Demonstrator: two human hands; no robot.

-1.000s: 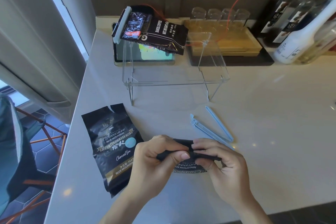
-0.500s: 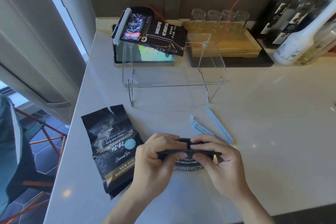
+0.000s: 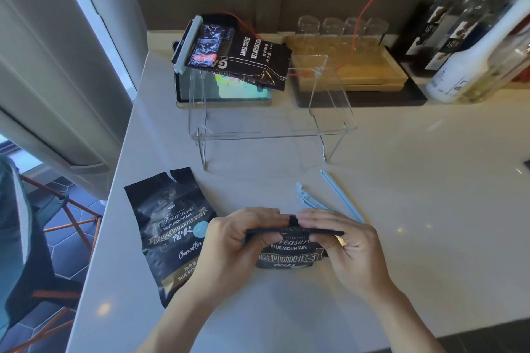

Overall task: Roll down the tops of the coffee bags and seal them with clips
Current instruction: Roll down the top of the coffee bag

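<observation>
A black coffee bag [image 3: 289,253] lies near the white counter's front edge, its top folded into a narrow roll. My left hand [image 3: 238,246] pinches the left end of that roll and my right hand [image 3: 341,243] pinches the right end. A second black coffee bag [image 3: 169,226] lies flat to the left, its top open and torn. Two light blue clips [image 3: 324,200] rest just beyond my right hand. A third bag [image 3: 238,51], closed with a white clip [image 3: 187,43], sits on a clear acrylic stand [image 3: 272,126].
A tablet [image 3: 223,92] lies behind the stand. At the back are a wooden tray [image 3: 358,71] with glasses and several bottles [image 3: 470,49] to the right. The counter's left edge [image 3: 114,180] drops off beside a chair.
Both hands have turned the bag's top further down, so the roll is tighter and more of the printed label shows below it.
</observation>
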